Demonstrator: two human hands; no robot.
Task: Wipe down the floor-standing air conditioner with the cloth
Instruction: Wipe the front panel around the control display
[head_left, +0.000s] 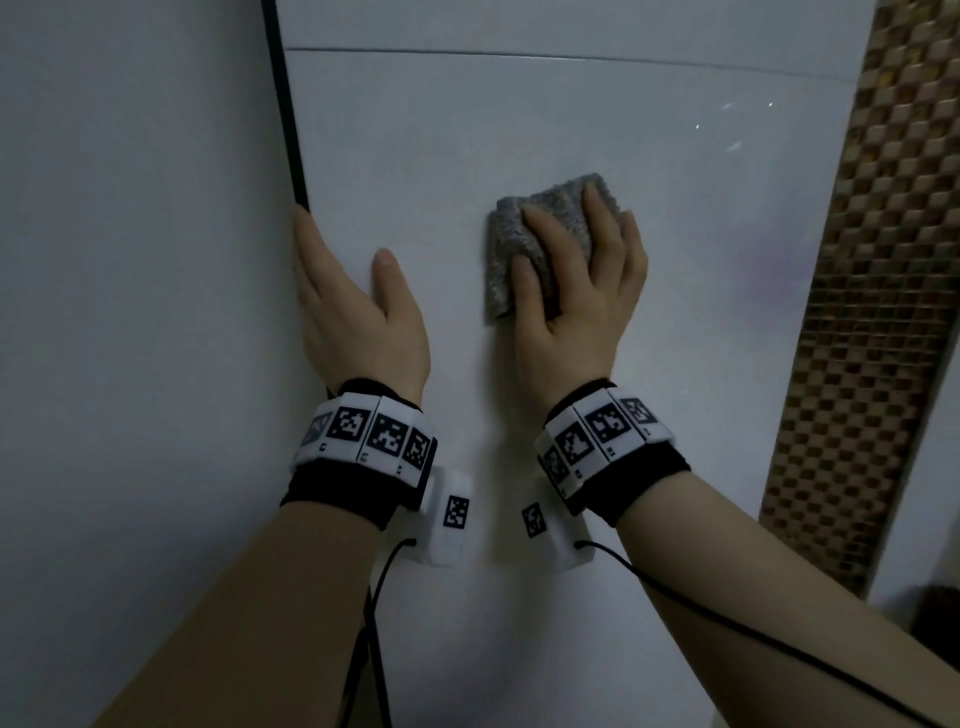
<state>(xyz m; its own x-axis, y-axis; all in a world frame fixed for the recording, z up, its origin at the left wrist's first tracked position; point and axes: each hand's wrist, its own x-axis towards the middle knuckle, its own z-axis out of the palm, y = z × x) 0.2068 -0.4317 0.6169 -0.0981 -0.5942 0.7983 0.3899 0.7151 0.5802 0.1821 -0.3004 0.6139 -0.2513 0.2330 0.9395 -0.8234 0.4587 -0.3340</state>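
The wiping step was under way on the broad white front panel of the air conditioner (519, 130). The right hand (582, 291) lay spread flat over a folded grey cloth (540, 234), fingers apart and palm pressing it against the panel rather than closing round it; the thumb sat on the cloth's lower left part. The cloth was roughly at the middle of the panel, well below a thin horizontal seam (519, 54) that ran across the top of the view.

The left hand (353, 306) held nothing. It was open, its fingers hooked round the panel's left edge where a dark gap (284, 104) parted the unit from the pale wall (130, 260), its thumb resting on the front face. It looked to be steadying the body of the unit. Both wrists wore bands of black-and-white markers (363, 431), with thin black cables trailing down the forearms. A strip of brown mosaic tile (872, 312) stood just right of the unit.

How much of the panel was clean could not be told; the light was dim and no streaks showed. The next move probably called for steady flat pressure while sliding the cloth in overlapping passes, towards the seam and the right edge, without letting the folds bunch or slip from under the palm.
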